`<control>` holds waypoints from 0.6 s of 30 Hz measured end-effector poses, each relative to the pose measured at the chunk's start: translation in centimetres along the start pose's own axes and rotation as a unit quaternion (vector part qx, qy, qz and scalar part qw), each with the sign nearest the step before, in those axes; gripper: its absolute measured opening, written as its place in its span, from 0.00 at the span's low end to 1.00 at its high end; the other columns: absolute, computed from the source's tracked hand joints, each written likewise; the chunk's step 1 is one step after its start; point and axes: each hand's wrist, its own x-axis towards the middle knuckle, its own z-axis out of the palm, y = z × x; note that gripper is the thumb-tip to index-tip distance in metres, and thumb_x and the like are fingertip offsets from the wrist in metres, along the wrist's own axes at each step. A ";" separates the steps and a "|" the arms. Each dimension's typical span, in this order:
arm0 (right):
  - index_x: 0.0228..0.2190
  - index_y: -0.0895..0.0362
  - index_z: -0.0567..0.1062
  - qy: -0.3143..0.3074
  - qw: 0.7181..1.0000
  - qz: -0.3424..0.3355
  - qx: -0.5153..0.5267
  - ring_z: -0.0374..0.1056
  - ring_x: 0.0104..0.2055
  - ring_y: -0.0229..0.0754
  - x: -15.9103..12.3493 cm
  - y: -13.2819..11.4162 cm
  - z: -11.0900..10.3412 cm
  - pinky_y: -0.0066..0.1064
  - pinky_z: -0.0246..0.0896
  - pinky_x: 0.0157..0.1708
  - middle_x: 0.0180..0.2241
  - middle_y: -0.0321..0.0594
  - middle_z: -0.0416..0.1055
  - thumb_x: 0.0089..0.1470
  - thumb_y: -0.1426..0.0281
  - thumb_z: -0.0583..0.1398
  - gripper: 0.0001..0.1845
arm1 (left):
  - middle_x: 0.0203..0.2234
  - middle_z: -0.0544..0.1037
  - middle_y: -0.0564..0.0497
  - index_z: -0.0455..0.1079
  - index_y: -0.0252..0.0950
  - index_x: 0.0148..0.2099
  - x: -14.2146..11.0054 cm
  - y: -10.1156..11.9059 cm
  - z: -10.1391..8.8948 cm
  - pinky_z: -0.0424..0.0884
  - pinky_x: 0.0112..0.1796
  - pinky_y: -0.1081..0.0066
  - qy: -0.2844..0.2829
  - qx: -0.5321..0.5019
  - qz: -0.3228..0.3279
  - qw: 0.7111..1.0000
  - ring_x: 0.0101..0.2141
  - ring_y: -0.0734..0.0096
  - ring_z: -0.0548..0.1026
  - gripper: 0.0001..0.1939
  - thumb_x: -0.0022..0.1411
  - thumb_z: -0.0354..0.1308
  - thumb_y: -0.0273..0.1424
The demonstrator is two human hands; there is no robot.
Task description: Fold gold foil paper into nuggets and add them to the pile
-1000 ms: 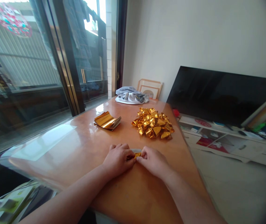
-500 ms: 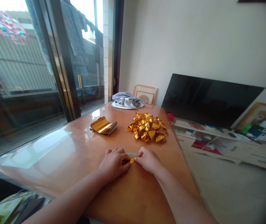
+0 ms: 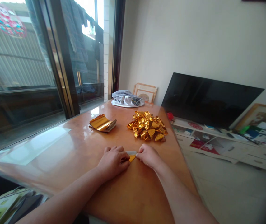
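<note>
Between my hands, on the table (image 3: 114,199), lies a partly folded sheet of gold foil paper (image 3: 132,157), gold on one side with a pale strip along its far edge. My left hand (image 3: 115,160) is curled over its left part, fingers closed on it and hiding that end. At the right corner, my right hand (image 3: 147,155) pinches the paper between thumb and fingers. Beyond my left hand sits a stack of gold foil sheets (image 3: 102,123), slightly curled. Past my right hand is a heap of folded gold foil pieces (image 3: 148,126).
Folded grey and white clothing (image 3: 127,99) lies at the table's far end, near leaning picture frames (image 3: 145,91). A television (image 3: 209,101) stands on a white cabinet (image 3: 231,149) to the right. Glass sliding doors (image 3: 58,62) run along the left.
My right hand has shifted slightly along the paper's right corner, and more of the gold face and pale strip shows. My left hand stays nearly in place. The camera view has moved slightly.
</note>
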 end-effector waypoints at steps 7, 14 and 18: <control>0.29 0.54 0.73 0.021 1.000 0.004 0.005 0.62 0.24 0.36 0.5 0.4 0.3 0.26 0.45 0.24 0.23 0.32 0.71 0.49 0.71 0.63 0.04 | 0.36 0.76 0.52 0.78 0.48 0.37 0.0 0.1 -0.1 0.57 0.44 0.61 -0.004 0.007 -0.003 1.000 0.42 0.62 0.71 0.08 0.63 0.57 0.40; 0.38 0.52 0.75 0.044 0.997 -0.070 -0.007 0.69 0.33 0.40 -1.0 -0.6 -0.3 0.28 0.57 0.31 0.33 0.36 0.76 0.53 0.70 0.60 0.09 | 0.37 0.76 0.51 0.78 0.49 0.41 -0.2 0.0 -0.2 0.57 0.45 0.60 -0.005 0.000 0.002 1.000 0.42 0.62 0.71 0.11 0.64 0.53 0.35; 0.52 0.52 0.74 0.065 0.980 -0.174 -0.068 0.67 0.50 0.47 -2.0 -1.8 -0.6 0.34 0.61 0.48 0.50 0.41 0.74 0.53 0.70 0.61 0.23 | 0.38 0.76 0.51 0.78 0.50 0.43 -0.2 -0.3 -0.2 0.58 0.45 0.60 -0.011 -0.017 0.000 1.000 0.43 0.61 0.71 0.14 0.64 0.51 0.31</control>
